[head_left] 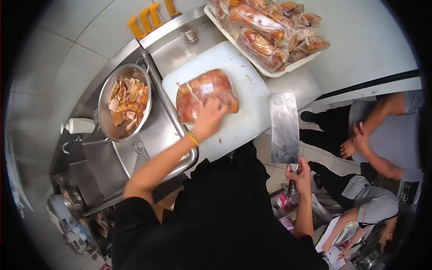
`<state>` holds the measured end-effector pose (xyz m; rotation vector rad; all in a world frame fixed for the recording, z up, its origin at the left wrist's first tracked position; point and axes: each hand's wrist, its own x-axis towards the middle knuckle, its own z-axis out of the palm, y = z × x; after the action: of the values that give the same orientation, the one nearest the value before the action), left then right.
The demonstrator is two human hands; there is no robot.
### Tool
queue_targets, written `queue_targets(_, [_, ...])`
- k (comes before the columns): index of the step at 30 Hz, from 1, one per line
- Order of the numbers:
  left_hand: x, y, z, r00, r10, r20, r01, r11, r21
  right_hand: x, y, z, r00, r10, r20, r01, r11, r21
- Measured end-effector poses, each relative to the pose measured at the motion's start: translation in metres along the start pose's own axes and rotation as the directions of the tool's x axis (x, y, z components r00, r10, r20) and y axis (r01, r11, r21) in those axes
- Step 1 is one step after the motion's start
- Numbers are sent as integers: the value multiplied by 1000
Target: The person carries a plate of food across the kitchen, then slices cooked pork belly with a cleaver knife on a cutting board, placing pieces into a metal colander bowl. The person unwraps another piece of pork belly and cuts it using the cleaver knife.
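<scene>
A sealed plastic pack of reddish-brown meat with a small white label lies on the white cutting board. My left hand rests on the near part of the pack, its fingers apart and slightly blurred. A yellow band circles that wrist. Off the board's right side, my right hand is closed around the handle of a broad cleaver. The blade points away from me and is apart from the meat pack.
A steel colander of cut meat pieces stands left by the sink. Beyond the board sits a white tray piled with wrapped meat. A metal cup is at the back. Two other people are at right.
</scene>
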<state>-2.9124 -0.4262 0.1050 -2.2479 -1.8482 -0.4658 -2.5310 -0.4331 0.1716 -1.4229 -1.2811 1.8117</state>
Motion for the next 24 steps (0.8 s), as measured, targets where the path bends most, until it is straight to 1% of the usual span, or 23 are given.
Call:
queue_targets(1, [1, 13, 6, 1000, -18, -7, 17, 1000, -16, -8, -6, 1, 1000, 21, -1, -21, 1000, -1])
queue_targets(2, [0, 28, 9, 981, -195, 10, 195, 972, -129, -10, 0, -6, 998, -45, 53, 47, 998, -48])
queue_targets(3, [-1, 35, 8, 933, -358, 37, 357, 905, -232, -14, -14, 3, 998, -41, 55, 45, 997, -70])
queue_targets(4, [2, 33, -10, 874, -478, 93, 481, 820, -310, -13, -40, 18, 992, -45, 117, 52, 997, -57])
queue_targets(5, [-4, 26, -25, 865, -494, 89, 495, 809, -317, -8, -60, 31, 983, -45, 180, 53, 998, -43])
queue_targets(6, [-13, 15, -39, 839, -544, -9, 506, 786, -356, 2, -74, 42, 964, -98, 246, 150, 968, -203])
queue_targets(7, [-26, 3, -48, 797, -594, -108, 514, 761, -396, 9, -97, 62, 971, -64, 229, 143, 926, -349])
queue_targets(8, [-45, -9, -49, 749, -657, -82, 567, 701, -433, 20, -114, 80, 967, -62, 246, 199, 787, -585])
queue_targets(9, [-64, -14, -47, 684, -727, -63, 638, 638, -431, 31, -125, 93, 966, -67, 249, 208, 774, -598])
queue_targets(10, [-80, -16, -31, 624, -780, 44, 658, 494, -569, 41, -133, 105, 929, -141, 343, 346, 658, -668])
queue_targets(11, [-92, -14, -19, 568, -807, 163, 659, 327, -677, 49, -141, 118, 876, -193, 442, 473, 521, -711])
queue_targets(12, [-95, -9, -21, 564, -810, 162, 656, 319, -684, 57, -152, 135, 876, -191, 444, 474, 511, -717])
queue_targets(14, [-86, 7, -22, 576, -806, 138, 670, 368, -645, 71, -180, 162, 888, 19, 459, 392, 490, -779])
queue_targets(15, [-85, 12, -21, 578, -804, 137, 661, 363, -656, 80, -185, 169, 892, 18, 451, 388, 479, -787])
queue_targets(17, [-86, 18, -16, 569, -811, 133, 642, 337, -689, 100, -187, 179, 818, -56, 572, 569, 215, -794])
queue_targets(18, [-85, 20, -17, 560, -814, 154, 648, 314, -694, 110, -180, 177, 820, -54, 570, 567, 210, -796])
queue_targets(19, [-86, 19, -19, 559, -814, 157, 647, 310, -696, 120, -171, 172, 721, -153, 676, 691, 81, -718])
queue_targets(20, [-85, 18, -21, 556, -811, 179, 658, 298, -691, 125, -163, 166, 596, -231, 769, 780, -59, -623])
queue_targets(21, [-85, 17, -23, 555, -806, 203, 669, 288, -686, 116, -163, 167, 604, -228, 764, 775, -57, -630])
queue_targets(22, [-85, 15, -25, 562, -800, 210, 667, 289, -686, 97, -163, 168, 757, -121, 642, 650, 42, -759])
queue_targets(23, [-84, 10, -27, 589, -792, 159, 647, 344, -680, 79, -158, 167, 869, -1, 495, 492, 123, -862])
queue_targets(24, [-82, 4, -30, 616, -780, 108, 625, 401, -669, 62, -150, 156, 851, -34, 524, 525, 100, -846])
